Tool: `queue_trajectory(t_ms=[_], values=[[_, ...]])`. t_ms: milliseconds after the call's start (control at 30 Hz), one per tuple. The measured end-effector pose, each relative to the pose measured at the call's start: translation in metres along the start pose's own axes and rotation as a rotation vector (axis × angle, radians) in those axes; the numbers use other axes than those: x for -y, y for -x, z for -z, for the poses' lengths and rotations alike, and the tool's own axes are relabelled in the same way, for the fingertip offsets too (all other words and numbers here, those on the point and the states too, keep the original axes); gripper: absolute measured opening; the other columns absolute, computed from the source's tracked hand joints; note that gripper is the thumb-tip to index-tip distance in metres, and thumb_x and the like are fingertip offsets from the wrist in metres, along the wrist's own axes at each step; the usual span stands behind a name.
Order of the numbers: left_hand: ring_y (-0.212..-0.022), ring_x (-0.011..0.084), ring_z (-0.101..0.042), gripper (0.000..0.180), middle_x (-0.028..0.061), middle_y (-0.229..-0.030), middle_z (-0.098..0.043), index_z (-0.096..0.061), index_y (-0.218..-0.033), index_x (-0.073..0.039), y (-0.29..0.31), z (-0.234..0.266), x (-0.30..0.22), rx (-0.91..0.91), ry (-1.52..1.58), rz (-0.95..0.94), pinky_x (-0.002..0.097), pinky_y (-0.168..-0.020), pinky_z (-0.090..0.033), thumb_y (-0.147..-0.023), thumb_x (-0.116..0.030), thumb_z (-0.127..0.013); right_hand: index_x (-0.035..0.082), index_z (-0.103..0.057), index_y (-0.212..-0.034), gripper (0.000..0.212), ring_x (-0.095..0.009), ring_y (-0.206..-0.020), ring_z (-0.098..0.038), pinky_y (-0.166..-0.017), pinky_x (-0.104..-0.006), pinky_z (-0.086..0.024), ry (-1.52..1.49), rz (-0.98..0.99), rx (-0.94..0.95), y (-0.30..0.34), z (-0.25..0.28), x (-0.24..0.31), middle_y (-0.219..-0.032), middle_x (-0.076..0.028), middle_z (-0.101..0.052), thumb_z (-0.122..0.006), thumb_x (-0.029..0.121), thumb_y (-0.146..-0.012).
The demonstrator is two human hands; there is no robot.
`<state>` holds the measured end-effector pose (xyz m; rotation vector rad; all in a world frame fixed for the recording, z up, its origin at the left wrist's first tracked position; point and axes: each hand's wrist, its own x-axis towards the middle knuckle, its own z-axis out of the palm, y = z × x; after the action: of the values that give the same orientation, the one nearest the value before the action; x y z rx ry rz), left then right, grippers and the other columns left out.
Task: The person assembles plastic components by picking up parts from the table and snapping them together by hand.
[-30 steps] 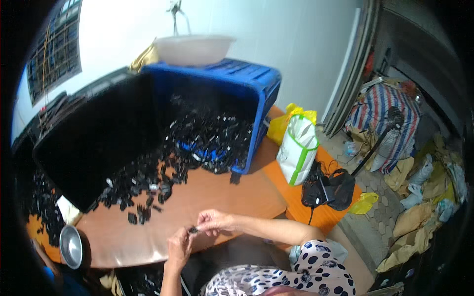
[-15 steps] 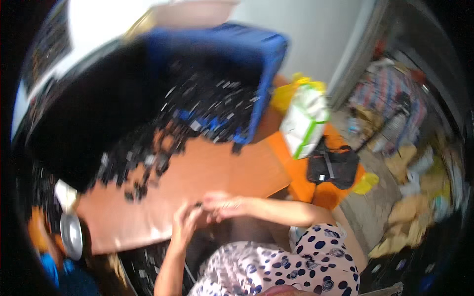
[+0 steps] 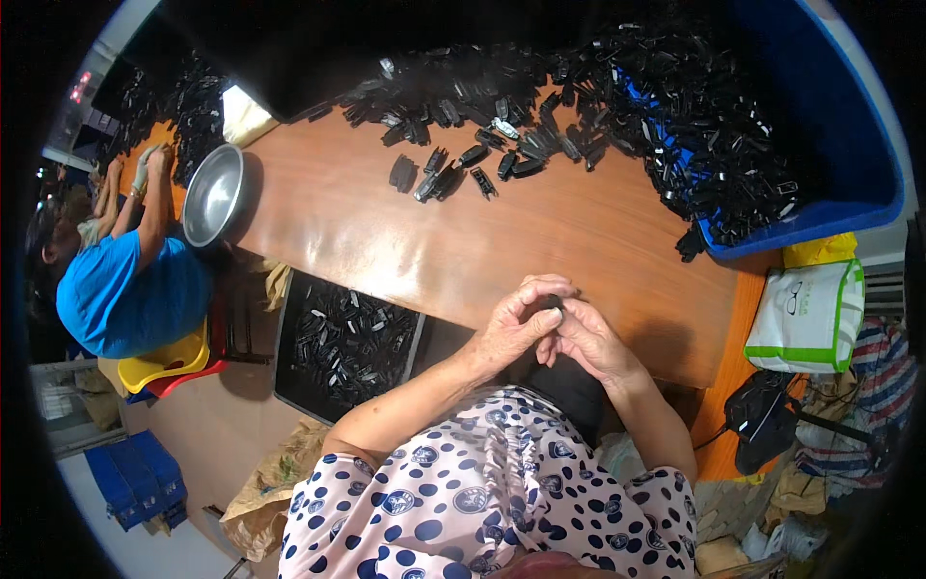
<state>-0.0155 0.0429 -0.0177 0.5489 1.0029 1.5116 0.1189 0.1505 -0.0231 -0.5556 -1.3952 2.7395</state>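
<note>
Camera swings left, hands stay together

From afar I now get the co-worker (image 3: pixel 130 289) in blue, the metal bowl (image 3: pixel 214 196), and the parts tray (image 3: pixel 418 340) in fuller view. My left hand (image 3: pixel 511 324) curls its fingers round a small black piece (image 3: pixel 548 305); my right hand (image 3: pixel 593 340) meets it, fingers bent narrow — their grip I can't tell. Handling seems uninterrupted — blue bin (image 3: pixel 830 230) far right.

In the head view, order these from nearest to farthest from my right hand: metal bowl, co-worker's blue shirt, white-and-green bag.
1. White-and-green bag: to the right of your right hand.
2. Metal bowl: left, at the table's edge.
3. Co-worker's blue shirt: farther left, past the bowl.
</note>
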Motion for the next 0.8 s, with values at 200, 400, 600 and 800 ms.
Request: queue_trajectory(t_ms=[200, 400, 600, 800], values=[[-0.095, 0.0130, -0.054, 0.008, 0.0059, -0.111, -0.061, -0.056, -0.097, -0.007, -0.037, 0.033, -0.012, -0.102, 0.166, -0.075, 0.0311, -0.091, -0.042, -0.097, -0.014, -0.052, 0.008, -0.048, -0.126, 0.035, -0.009, -0.079, -0.060, -0.067, -0.0241, -0.048, 0.477, -0.035, -0.075, -0.038, 0.041, 0.023, -0.096, -0.001, -0.061, -0.050, 0.028, -0.098], [-0.078, 0.0346, -0.064, 0.019, 0.0158, -0.087, -0.063, -0.053, -0.100, -0.003, -0.098, 0.097, -0.067, -0.379, -1.251, -0.217, 0.0408, -0.068, -0.049, -0.093, -0.021, -0.056, 0.006, -0.054, -0.114, 0.029, -0.028, -0.087, -0.062, -0.075, -0.0382, -0.049, 1.416, 0.427, -0.621, -0.081, 0.137, 0.092, -0.097, -0.012, -0.059, -0.059, 0.022, -0.089], [-0.081, 0.0395, -0.064, 0.032, 0.0206, -0.092, -0.064, -0.052, -0.098, -0.003, -0.125, 0.100, -0.073, -0.316, -1.744, -0.207, 0.0486, -0.068, -0.050, -0.086, -0.030, -0.064, 0.007, -0.055, -0.108, 0.030, -0.036, -0.094, -0.060, -0.079, -0.0461, -0.047, 1.573, 0.306, -0.660, -0.128, 0.128, 0.119, -0.101, -0.015, -0.059, -0.064, 0.022, -0.084], [-0.082, 0.0405, -0.063, 0.025, 0.0224, -0.096, -0.064, -0.053, -0.102, -0.003, -0.112, 0.107, -0.065, -0.333, -1.554, -0.238, 0.0474, -0.070, -0.050, -0.084, -0.018, -0.064, 0.004, -0.055, -0.103, 0.021, -0.030, -0.081, -0.062, -0.072, -0.0417, -0.047, 1.723, 0.450, -0.694, -0.120, 0.146, 0.105, -0.090, -0.015, -0.061, -0.058, 0.017, -0.087]])
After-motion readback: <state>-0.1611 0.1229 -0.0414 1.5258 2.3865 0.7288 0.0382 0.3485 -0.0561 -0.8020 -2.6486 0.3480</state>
